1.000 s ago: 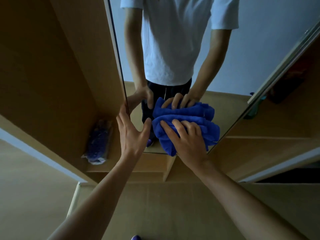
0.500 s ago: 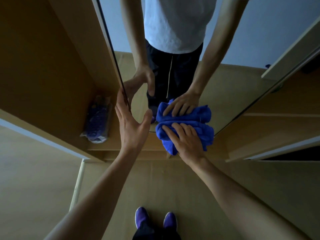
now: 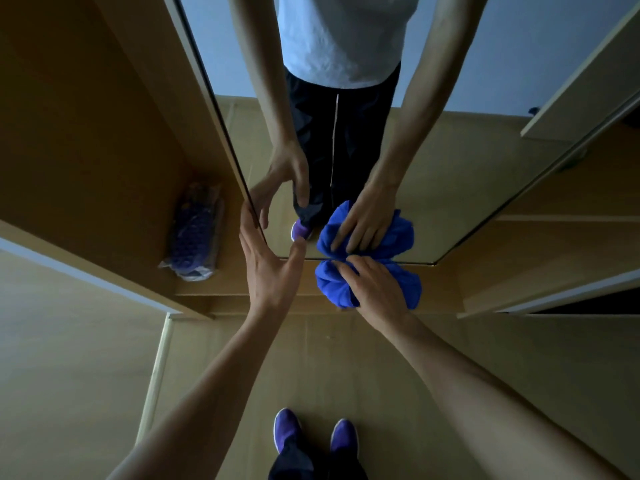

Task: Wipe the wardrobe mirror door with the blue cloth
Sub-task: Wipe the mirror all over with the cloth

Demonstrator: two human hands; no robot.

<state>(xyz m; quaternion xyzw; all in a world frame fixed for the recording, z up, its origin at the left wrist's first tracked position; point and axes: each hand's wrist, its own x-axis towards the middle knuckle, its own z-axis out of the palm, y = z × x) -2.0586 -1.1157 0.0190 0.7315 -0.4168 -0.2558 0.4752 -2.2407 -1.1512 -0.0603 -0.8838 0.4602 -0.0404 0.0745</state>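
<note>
Pressing the blue cloth [image 3: 369,284] on the mirror's [image 3: 450,188] bottom edge, my right hand [image 3: 377,285] clutches it. My left hand [image 3: 268,268] is spread, gripping the mirror's left edge. I see no writing.

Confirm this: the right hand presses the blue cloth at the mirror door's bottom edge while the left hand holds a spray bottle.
Not quite. In the head view the left hand is empty, steadying the mirror door edge. The right hand does press the blue cloth there.
</note>
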